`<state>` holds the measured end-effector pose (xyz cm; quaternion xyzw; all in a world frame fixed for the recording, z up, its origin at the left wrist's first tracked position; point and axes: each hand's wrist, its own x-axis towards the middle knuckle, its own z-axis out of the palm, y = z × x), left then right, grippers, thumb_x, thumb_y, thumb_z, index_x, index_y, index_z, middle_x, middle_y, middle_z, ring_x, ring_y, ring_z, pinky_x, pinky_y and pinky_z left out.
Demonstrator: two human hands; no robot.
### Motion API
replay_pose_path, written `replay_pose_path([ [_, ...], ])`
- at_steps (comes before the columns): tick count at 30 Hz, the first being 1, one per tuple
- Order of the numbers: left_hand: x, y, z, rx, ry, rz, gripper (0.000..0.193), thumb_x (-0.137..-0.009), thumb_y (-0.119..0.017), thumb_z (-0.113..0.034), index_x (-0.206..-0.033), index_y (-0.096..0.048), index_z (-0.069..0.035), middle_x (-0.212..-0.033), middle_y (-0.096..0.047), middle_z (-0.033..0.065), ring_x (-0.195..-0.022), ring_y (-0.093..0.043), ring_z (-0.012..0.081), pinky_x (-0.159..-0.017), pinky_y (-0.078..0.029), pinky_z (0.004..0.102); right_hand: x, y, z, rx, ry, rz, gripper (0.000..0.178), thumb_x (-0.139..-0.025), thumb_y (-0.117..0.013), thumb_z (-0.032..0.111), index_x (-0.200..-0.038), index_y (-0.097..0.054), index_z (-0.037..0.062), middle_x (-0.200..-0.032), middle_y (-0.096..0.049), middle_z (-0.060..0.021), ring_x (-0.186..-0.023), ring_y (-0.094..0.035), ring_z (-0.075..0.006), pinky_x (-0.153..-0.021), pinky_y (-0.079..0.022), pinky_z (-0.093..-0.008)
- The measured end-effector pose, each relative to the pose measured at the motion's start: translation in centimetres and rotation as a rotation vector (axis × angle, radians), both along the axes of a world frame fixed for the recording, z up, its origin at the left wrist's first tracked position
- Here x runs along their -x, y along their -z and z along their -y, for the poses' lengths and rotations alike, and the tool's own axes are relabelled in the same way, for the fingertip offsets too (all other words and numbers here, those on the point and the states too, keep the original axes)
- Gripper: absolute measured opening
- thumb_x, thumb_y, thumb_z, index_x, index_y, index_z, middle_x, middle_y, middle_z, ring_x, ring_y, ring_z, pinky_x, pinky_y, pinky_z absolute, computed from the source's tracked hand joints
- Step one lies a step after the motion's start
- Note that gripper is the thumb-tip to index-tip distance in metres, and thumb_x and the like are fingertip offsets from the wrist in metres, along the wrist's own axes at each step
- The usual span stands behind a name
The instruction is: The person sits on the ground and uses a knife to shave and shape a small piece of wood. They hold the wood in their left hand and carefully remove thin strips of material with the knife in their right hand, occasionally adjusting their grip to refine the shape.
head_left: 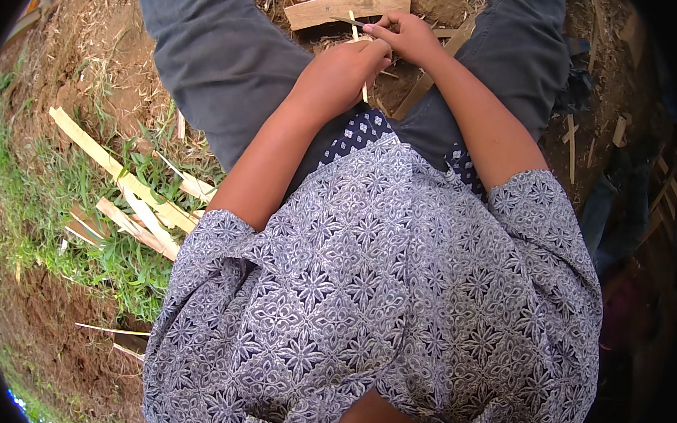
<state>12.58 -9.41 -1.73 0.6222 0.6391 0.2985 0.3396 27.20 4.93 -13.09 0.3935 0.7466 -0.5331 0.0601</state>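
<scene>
My left hand (339,73) is closed around a thin, pale strip of wood (355,31), whose ends show above and below the fingers. Just beyond it, my right hand (409,39) grips a small knife (352,21). The narrow blade points left and crosses the strip near its upper end; whether it touches the wood is hard to make out. The knife's handle is hidden in my fingers. Both hands are close together between my spread knees.
A flat wooden board (312,14) lies on the ground past my hands, among shavings. Another piece of wood (415,98) is under my right forearm. Several long, pale strips (113,165) rest on the grass at my left. More wood scraps (619,132) are scattered at the right.
</scene>
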Motion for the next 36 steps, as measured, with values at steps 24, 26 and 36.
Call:
replay_pose_path([
  [24, 0.0, -0.6, -0.3, 0.045, 0.016, -0.029, 0.012, -0.097, -0.062, -0.014, -0.104, -0.055, -0.006, -0.089, -0.065, 0.0159, -0.083, -0.065, 0.0395, -0.069, -0.05, 0.0502, 2.0, -0.9, -0.2, -0.113, -0.042, 0.278, 0.052, -0.086, -0.07, 0.065, -0.107, -0.078, 0.0179, -0.102, -0.077, -0.0082, -0.096, -0.073, -0.0278, -0.085, -0.056, -0.0448],
  [26, 0.0, -0.7, -0.3, 0.053, 0.018, -0.025, 0.012, -0.097, -0.062, -0.014, -0.104, -0.056, -0.006, -0.089, -0.065, 0.0157, -0.083, -0.065, 0.0394, -0.069, -0.05, 0.0504, 2.3, -0.8, -0.1, -0.154, -0.04, 0.29, 0.05, -0.087, -0.069, 0.064, -0.108, -0.078, 0.0198, -0.104, -0.077, -0.0069, -0.1, -0.073, -0.0279, -0.086, -0.056, -0.0457],
  [36, 0.2, -0.1, 0.1, 0.086, 0.038, -0.02, 0.017, -0.094, -0.062, -0.008, -0.112, -0.061, -0.006, -0.099, -0.07, 0.0168, -0.09, -0.068, 0.0394, -0.075, -0.053, 0.0484, 4.0, -2.7, 0.9, -0.202, 0.027, 0.413, 0.047, -0.09, -0.067, 0.063, -0.109, -0.078, 0.0215, -0.1, -0.077, -0.0042, -0.098, -0.073, -0.0251, -0.085, -0.056, -0.045],
])
